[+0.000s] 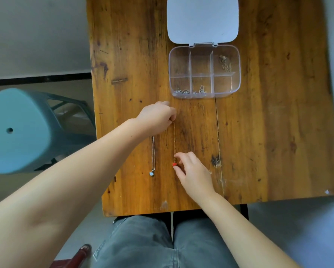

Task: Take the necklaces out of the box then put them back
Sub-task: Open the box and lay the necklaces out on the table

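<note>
While the clear box (204, 71) is sitting open on the bench (258, 132), a gold necklace (174, 140) is being stretched straight below it. Its top is being pinched by the left hand (156, 115), its red pendant (174, 164) end by the right hand (193, 171). A silver necklace (152, 151) is lying just beside it.

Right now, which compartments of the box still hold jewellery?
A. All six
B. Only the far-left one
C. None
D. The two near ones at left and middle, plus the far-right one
D: in the box, chains lie in the near-left and near-middle compartments and in the far-right one; the other three look bare.
</note>
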A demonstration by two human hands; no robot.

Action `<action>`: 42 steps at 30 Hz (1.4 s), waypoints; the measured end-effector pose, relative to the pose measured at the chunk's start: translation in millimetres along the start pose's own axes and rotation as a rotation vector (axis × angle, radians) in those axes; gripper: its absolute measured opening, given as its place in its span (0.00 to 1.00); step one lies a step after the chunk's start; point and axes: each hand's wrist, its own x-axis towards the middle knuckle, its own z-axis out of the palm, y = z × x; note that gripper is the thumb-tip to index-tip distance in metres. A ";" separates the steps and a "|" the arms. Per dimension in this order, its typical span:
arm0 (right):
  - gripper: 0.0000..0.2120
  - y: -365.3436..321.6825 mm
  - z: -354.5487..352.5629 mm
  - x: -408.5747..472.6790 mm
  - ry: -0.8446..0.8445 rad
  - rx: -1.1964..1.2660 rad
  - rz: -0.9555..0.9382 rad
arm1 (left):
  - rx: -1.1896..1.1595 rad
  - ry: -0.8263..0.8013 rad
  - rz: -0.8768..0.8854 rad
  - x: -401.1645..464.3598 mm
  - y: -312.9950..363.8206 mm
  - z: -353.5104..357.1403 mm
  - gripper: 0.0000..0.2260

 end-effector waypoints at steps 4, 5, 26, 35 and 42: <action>0.07 -0.7 0.2 1.1 -0.016 -0.102 -0.115 | 0.007 0.031 -0.008 -5.1 1.1 5.1 0.07; 0.07 -0.3 -0.5 -0.4 -0.031 -0.118 -0.143 | 0.007 0.042 -0.021 -6.7 1.9 5.9 0.07; 0.18 21.0 -205.0 217.1 -0.185 -0.950 -0.277 | -0.287 0.370 -0.099 62.5 61.5 -9.1 0.10; 0.08 12.1 -213.9 239.8 -0.344 -0.965 -0.292 | -0.308 0.378 -0.138 62.3 62.1 -7.9 0.10; 0.07 29.7 -207.8 238.9 -0.389 -0.638 -0.255 | -0.315 0.379 -0.147 62.8 62.4 -7.7 0.10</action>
